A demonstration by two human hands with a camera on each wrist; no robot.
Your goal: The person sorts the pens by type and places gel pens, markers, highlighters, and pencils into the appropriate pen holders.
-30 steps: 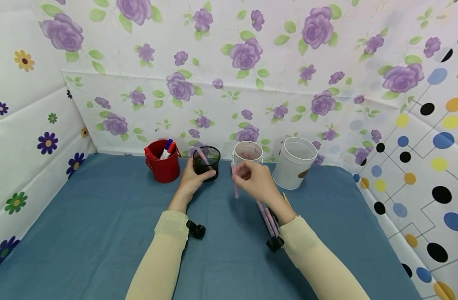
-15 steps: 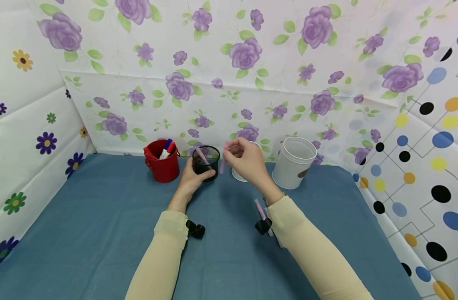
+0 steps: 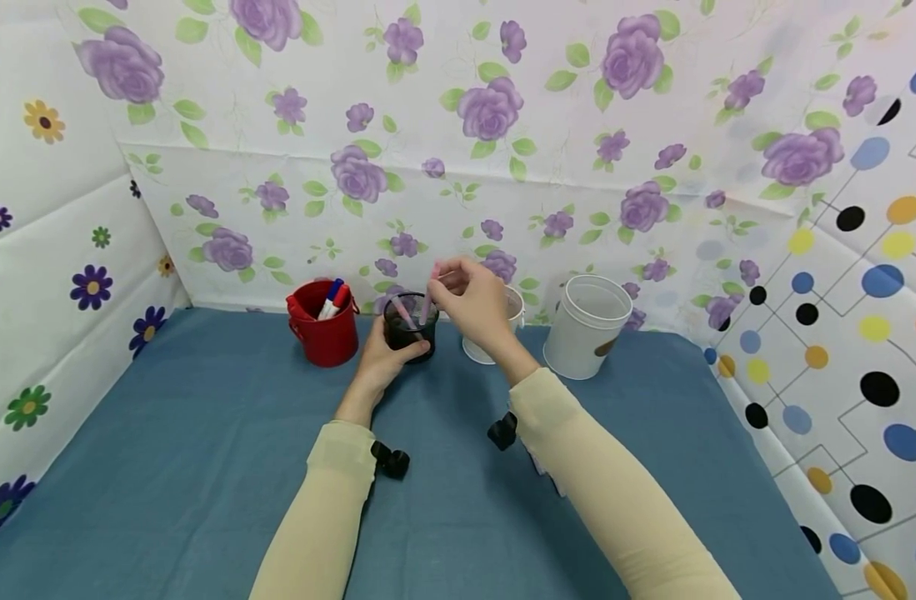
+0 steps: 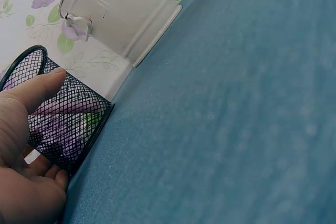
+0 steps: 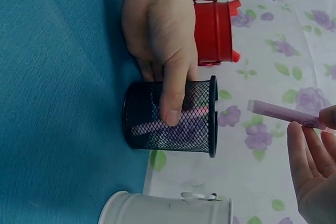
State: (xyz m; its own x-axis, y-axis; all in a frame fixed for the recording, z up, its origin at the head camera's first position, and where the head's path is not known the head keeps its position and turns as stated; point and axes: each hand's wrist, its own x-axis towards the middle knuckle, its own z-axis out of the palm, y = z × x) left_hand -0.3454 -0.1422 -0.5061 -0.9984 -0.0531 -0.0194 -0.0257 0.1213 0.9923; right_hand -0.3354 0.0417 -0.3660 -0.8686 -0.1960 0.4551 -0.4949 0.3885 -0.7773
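My left hand [image 3: 380,364] grips a black mesh pen holder [image 3: 407,340] that stands upright on the blue cloth; in the left wrist view its thumb lies across the mesh wall [image 4: 73,108]. Inside leans one pink pen [image 5: 144,129], visible through the mesh. Between thumb and fingers, my right hand [image 3: 474,302] pinches a second pink pen [image 5: 281,112] by its upper end. From the head, this pen's lower end appears over the holder's opening; the right wrist view shows it just above the rim, apart from it.
Left of the holder stands a red bucket [image 3: 332,337] with several markers [image 3: 336,300]. To the right are a small white bucket [image 3: 478,351] and a larger white bin [image 3: 578,342]. Pens [image 3: 557,486] lie mostly hidden under the right sleeve. A flowered cloth wall [image 3: 300,217] rises behind.
My right hand has carried the pink pen leftward from in front of the small white bucket to above the mesh holder. The left hand and the holder have stayed put.
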